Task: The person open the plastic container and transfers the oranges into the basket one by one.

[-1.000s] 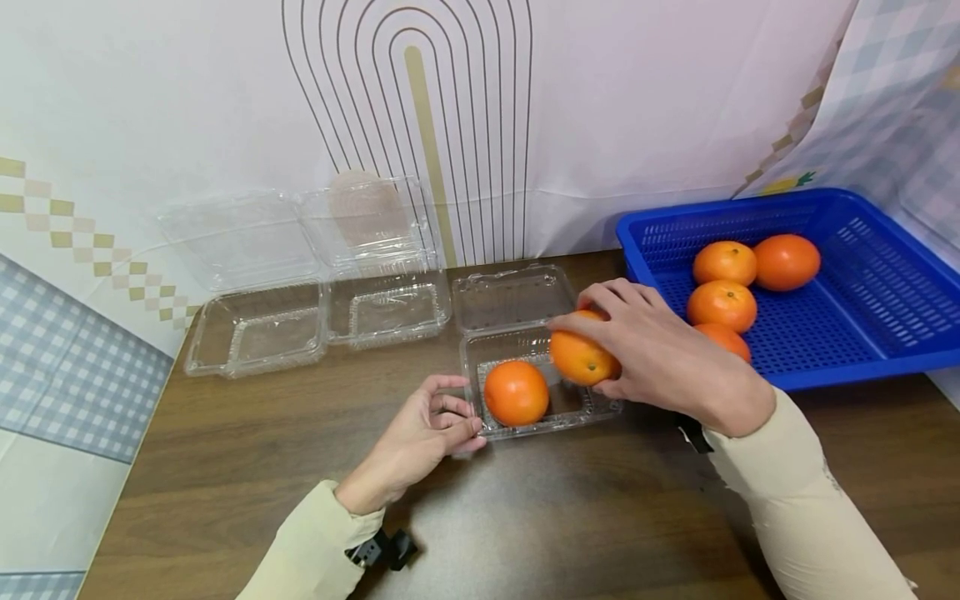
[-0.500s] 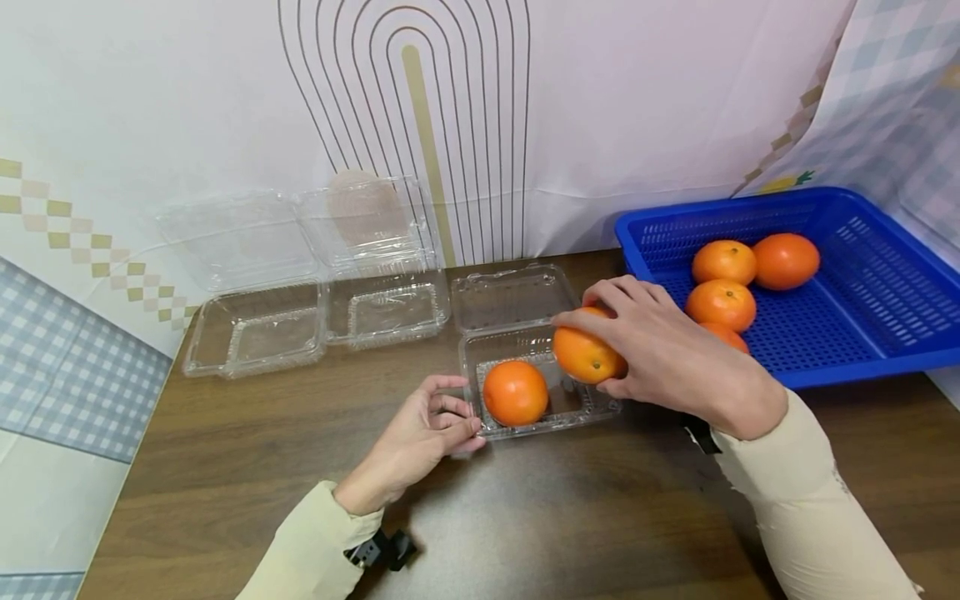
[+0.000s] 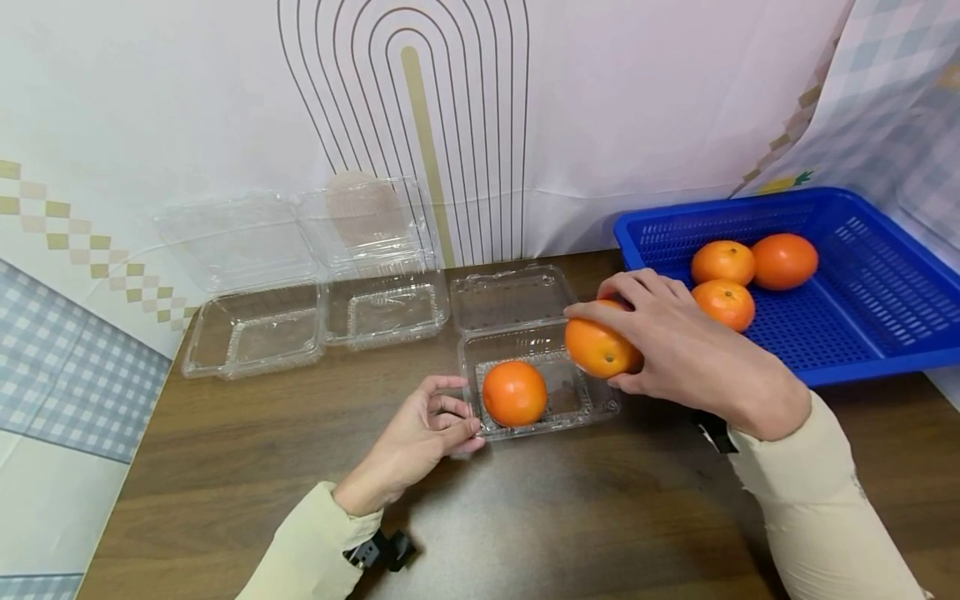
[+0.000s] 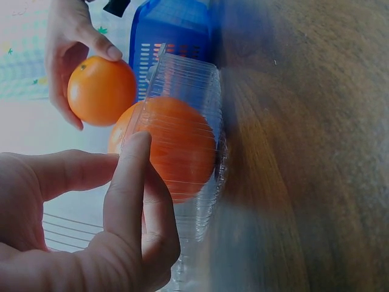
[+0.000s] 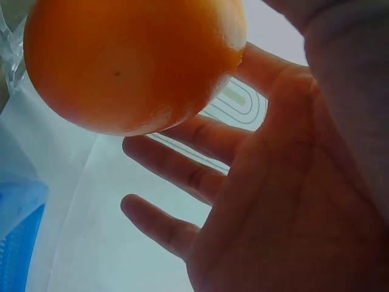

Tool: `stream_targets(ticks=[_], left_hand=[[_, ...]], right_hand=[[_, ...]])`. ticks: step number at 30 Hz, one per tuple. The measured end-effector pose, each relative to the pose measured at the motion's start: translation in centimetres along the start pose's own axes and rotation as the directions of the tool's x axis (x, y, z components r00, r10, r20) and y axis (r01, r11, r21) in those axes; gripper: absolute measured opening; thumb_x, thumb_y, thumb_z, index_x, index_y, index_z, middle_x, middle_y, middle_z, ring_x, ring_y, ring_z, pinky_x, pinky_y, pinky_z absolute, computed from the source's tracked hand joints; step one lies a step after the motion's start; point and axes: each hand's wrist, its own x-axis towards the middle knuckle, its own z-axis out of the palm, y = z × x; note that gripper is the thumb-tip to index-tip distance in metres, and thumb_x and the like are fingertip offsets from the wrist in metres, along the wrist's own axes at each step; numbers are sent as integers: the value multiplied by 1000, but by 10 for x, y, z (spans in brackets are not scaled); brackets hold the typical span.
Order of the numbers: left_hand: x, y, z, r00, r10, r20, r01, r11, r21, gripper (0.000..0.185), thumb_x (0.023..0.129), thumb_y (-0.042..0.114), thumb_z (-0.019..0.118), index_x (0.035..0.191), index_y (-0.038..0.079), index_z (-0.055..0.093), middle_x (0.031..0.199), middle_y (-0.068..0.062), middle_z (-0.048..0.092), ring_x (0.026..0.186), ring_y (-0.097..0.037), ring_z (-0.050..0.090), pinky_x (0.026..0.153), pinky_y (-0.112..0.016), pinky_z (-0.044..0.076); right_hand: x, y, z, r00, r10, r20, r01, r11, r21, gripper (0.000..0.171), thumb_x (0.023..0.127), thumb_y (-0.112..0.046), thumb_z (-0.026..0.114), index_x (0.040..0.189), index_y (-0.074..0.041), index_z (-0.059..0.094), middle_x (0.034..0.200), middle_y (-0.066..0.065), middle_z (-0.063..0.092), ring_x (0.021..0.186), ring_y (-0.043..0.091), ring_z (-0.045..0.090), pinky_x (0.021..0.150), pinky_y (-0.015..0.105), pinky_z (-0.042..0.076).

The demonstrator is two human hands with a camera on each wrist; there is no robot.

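Note:
My right hand [image 3: 604, 340] grips an orange [image 3: 598, 352] just above the right end of a clear clamshell container [image 3: 573, 407]. In the right wrist view that orange [image 5: 130, 61] fills the upper left, with my fingers [image 5: 176, 164] spread under it. A second orange [image 3: 514, 393] lies in the container's left half. My left hand [image 3: 459, 410] pinches the container's left rim. In the left wrist view my thumb and index finger [image 4: 130, 176] lie against the clear wall [image 4: 194, 79], with the inner orange [image 4: 167, 149] behind it and the held orange [image 4: 100, 91] beyond.
A blue basket [image 3: 870, 367] at the right holds three visible oranges [image 3: 723, 261]. Two more open clear clamshells [image 3: 255, 333] [image 3: 386, 308] stand at the back left against the wall. The container's lid [image 3: 510, 296] lies open behind it. The brown table [image 3: 570, 517] extends in front.
My right hand has carried its orange a little right and up, from over the container's middle to its right end. It now hides one basket orange. The left hand has not moved.

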Motion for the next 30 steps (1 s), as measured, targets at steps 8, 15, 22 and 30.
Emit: stream_targets(ticks=[8, 15, 22, 30], left_hand=[[0, 0, 0, 1000, 0, 2, 0, 1000, 0, 61, 92, -14, 62, 145, -3, 35, 113, -18, 52, 86, -16, 68, 84, -29, 67], [0, -1, 1, 1000, 4, 2, -4, 1000, 0, 61, 92, -15, 61, 145, -3, 34, 114, -19, 52, 85, -15, 67, 83, -28, 67], [1, -1, 1, 1000, 8, 3, -8, 1000, 1, 60, 92, -15, 61, 145, -3, 34, 113, -18, 52, 86, -15, 67, 83, -28, 67], [0, 0, 1, 1000, 8, 3, -8, 1000, 6, 61, 92, -14, 61, 146, -3, 34, 112, -17, 52, 86, -15, 67, 83, -29, 67]], right_hand=[[-3, 3, -3, 999, 43, -9, -43, 999, -2, 75, 70, -24, 93, 137, -26, 61, 124, 7, 56, 121, 32, 46, 103, 55, 43], [-8, 5, -8, 998, 63, 4, -63, 998, 11, 75, 71, -23, 92, 139, -27, 59, 125, 8, 55, 119, 33, 46, 102, 57, 43], [-12, 8, -13, 996, 89, -19, -89, 996, -8, 75, 71, -25, 93, 139, -25, 59, 122, 9, 56, 116, 32, 50, 99, 52, 48], [-17, 16, -16, 993, 119, -18, -119, 993, 10, 78, 72, -26, 93, 141, -25, 59, 126, 10, 55, 120, 35, 48, 96, 55, 51]])
